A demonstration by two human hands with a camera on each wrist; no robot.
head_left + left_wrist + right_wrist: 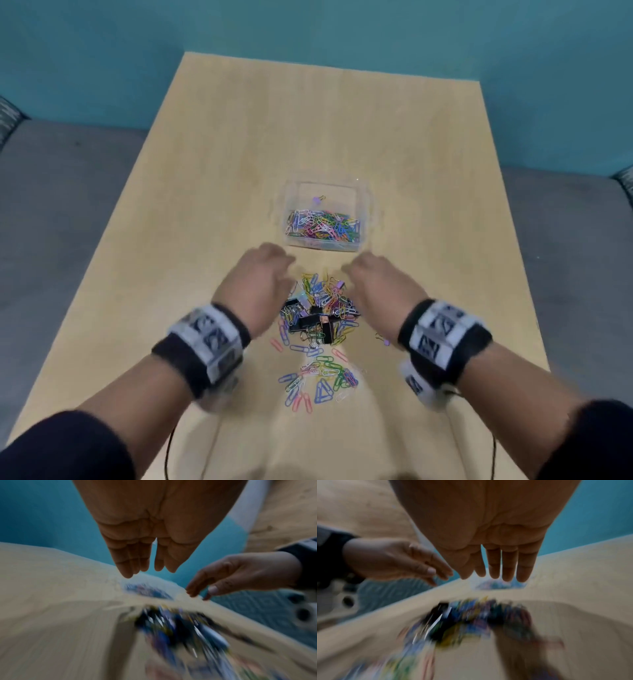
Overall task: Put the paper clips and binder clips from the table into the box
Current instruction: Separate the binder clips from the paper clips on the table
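Observation:
A clear plastic box (363,212) sits mid-table with many coloured paper clips (323,224) inside. Nearer me lies a pile of coloured paper clips (322,291) mixed with black binder clips (310,322), and a smaller scatter of clips (318,377) closer still. My left hand (263,274) hovers at the pile's left, my right hand (373,277) at its right, both just short of the box. In the wrist views both hands (145,566) (496,573) show straight, empty fingers above the blurred pile (180,626) (476,619).
The light wooden table (212,171) stands against a teal wall, with grey upholstery on either side. One stray small clip (383,339) lies under my right wrist. Cables run from both wristbands toward me.

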